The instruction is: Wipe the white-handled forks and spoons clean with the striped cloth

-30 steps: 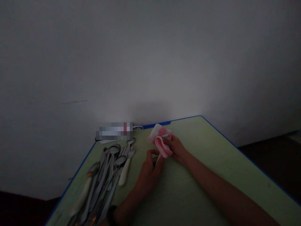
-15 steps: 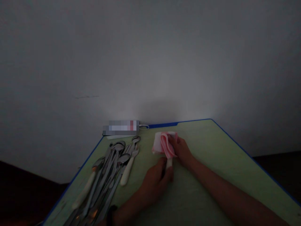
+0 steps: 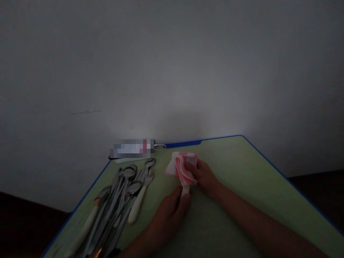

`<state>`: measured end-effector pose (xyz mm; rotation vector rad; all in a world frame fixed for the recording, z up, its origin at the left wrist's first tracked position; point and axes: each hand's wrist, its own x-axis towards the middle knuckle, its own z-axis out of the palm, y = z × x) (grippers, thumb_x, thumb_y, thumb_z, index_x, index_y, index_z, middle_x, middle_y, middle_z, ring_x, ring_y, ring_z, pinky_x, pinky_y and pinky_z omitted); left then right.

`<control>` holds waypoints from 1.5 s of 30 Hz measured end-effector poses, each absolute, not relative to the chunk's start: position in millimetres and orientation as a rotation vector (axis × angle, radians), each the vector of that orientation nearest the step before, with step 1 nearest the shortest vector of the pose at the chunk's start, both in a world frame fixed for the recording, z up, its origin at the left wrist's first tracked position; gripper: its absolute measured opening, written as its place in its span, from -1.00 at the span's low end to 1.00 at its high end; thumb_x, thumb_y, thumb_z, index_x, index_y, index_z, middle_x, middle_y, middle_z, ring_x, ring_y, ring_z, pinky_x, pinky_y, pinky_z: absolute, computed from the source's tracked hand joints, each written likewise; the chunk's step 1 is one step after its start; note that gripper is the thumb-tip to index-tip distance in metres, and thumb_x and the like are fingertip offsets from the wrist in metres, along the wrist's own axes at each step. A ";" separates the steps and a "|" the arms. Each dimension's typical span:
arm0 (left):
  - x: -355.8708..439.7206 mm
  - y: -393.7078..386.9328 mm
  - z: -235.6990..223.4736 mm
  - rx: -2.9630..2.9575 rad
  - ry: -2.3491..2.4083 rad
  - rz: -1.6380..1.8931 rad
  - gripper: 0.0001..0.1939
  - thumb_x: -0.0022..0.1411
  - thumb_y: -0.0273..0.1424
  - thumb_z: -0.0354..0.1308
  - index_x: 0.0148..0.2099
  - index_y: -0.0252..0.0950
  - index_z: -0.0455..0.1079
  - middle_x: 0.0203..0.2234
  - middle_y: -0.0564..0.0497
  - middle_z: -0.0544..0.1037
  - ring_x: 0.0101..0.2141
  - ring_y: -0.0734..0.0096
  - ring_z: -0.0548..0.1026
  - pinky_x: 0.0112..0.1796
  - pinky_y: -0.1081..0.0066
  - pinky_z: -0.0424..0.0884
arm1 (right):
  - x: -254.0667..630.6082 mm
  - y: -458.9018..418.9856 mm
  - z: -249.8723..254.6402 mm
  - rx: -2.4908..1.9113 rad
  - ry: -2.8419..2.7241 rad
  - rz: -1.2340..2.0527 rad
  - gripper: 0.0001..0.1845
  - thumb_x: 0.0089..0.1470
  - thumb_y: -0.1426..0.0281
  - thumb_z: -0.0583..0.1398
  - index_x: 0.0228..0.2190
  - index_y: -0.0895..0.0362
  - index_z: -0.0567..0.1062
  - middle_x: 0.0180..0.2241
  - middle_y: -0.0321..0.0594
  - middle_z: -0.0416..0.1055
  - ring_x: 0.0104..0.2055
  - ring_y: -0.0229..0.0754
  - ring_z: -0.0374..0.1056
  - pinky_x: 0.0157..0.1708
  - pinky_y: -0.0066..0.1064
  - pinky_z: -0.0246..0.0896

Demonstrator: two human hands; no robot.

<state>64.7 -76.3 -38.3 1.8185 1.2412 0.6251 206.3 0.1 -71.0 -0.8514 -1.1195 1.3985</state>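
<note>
My left hand (image 3: 170,211) is closed around the white handle (image 3: 185,191) of a piece of cutlery; its head is hidden inside a pink and white cloth (image 3: 183,172). Folded over that end, the cloth is pinched by my right hand (image 3: 205,177), thumb and fingers pressing it from the right side. To the left of my hands lies a pile of metal cutlery (image 3: 118,204), spoons and forks among it. A fork with a white handle (image 3: 136,207) rests on the pile's right edge, nearest to my left hand.
A pale green table (image 3: 258,193) with a blue edge stands against a grey wall (image 3: 172,71). At its back left lies a flat, blurred-out device (image 3: 131,149) with a white cable (image 3: 161,146). A small spoon (image 3: 149,162) lies just in front of it.
Both hands, the cloth and the handled piece have shifted slightly left and down in view. The cloth's left corner sticks out more. The cutlery pile also sits farther left as the view turned.
</note>
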 end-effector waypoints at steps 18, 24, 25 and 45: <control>64.3 -74.5 -35.4 1.601 1.168 0.779 -0.72 0.30 -0.22 -0.14 -0.30 -0.28 0.26 -0.57 0.15 0.24 -0.55 0.51 0.20 -0.49 0.51 0.16 | 212.6 4.0 -61.2 -0.644 -0.686 1.594 -0.64 -0.13 0.11 0.16 -0.43 0.16 0.48 -0.55 -0.24 0.40 -0.49 -0.22 0.26 -0.47 -0.41 0.15; 65.3 -75.3 -42.4 1.462 1.006 0.930 -0.71 0.31 -0.35 -0.14 0.07 -0.17 0.04 -0.51 0.17 0.24 -0.57 0.55 0.21 -0.52 0.52 0.17 | 217.0 7.2 -61.8 -0.620 -0.669 1.583 -0.75 -0.15 0.22 0.21 -0.40 0.12 0.49 -0.45 -0.22 0.45 -0.41 -0.17 0.32 -0.36 -0.32 0.22; 65.3 -75.5 -44.2 1.444 0.969 0.955 -0.69 0.31 -0.38 -0.14 0.09 -0.15 0.01 -0.47 0.16 0.26 -0.57 0.56 0.22 -0.51 0.52 0.18 | 217.0 7.4 -62.0 -0.619 -0.672 1.589 -0.73 -0.12 0.19 0.19 -0.39 0.11 0.48 -0.44 -0.22 0.44 -0.41 -0.18 0.31 -0.36 -0.32 0.22; 63.2 -78.4 -37.7 1.616 0.998 0.751 -0.76 0.33 -0.33 -0.17 -0.08 -0.23 0.27 -0.33 0.05 0.38 -0.45 0.51 0.32 -0.42 0.50 0.24 | 214.6 5.1 -61.8 -0.706 -0.560 1.632 -0.80 -0.23 0.29 0.27 -0.56 0.17 0.45 -0.64 -0.34 0.34 -0.59 -0.33 0.17 -0.57 -0.48 0.11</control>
